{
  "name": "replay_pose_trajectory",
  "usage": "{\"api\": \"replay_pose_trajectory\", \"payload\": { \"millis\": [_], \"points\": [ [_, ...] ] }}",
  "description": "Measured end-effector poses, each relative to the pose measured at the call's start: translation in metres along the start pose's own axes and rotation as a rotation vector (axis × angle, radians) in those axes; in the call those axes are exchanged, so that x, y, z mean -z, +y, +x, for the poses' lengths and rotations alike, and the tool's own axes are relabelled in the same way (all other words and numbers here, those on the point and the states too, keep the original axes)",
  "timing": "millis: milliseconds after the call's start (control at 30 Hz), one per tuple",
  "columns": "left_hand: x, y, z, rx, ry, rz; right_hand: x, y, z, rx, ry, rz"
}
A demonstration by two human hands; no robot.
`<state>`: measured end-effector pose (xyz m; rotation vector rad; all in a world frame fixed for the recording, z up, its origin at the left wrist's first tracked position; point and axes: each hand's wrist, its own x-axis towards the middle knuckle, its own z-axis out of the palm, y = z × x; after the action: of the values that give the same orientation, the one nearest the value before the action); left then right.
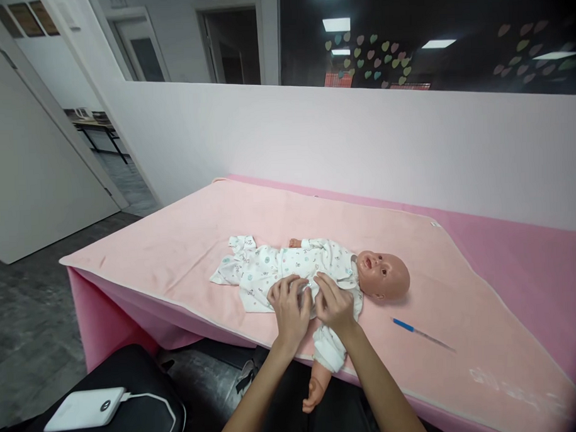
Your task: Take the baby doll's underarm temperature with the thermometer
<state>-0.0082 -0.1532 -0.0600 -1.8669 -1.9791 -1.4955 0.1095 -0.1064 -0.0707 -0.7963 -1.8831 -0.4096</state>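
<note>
Pink blanket point(175, 239) lay under a baby doll point(330, 258), which rested on its back, its head point(387, 277) toward the right. One small arm point(318, 384) stuck out past the near edge, its white sleeve bunched up. Both hands met at the front of the printed outfit point(266, 267): the left hand point(291, 301) and the right hand point(335, 299) had their fingers curled nearly together, close beside each other on the cloth. Whether the fingertips pinched an edge or only pressed on it, I could not tell.

The outfit looked light, soft and quick to crease, best taken by its edges between finger and thumb. The doll seemed firmer, its bare head smooth and perhaps slippery, so the clothed trunk offered the surer hold.

I made out no container with contents near the doll. A pen point(417, 331) lay near its head, and a white power bank point(82, 409) sat on something black and padded.
</note>
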Motion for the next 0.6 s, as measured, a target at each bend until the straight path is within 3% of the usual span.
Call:
{"api": "replay_pose_trajectory", "payload": {
  "millis": [433, 600],
  "points": [
    [0.0011, 0.0024, 0.0007, -0.045, -0.057, 0.04, -0.002, -0.0058, 0.0043, -0.114, -0.164, -0.162],
    [-0.0004, 0.0016, 0.0001, -0.065, -0.067, 0.024, -0.0004, -0.0029, 0.0019, -0.061, -0.125, -0.143]
  ]
}}
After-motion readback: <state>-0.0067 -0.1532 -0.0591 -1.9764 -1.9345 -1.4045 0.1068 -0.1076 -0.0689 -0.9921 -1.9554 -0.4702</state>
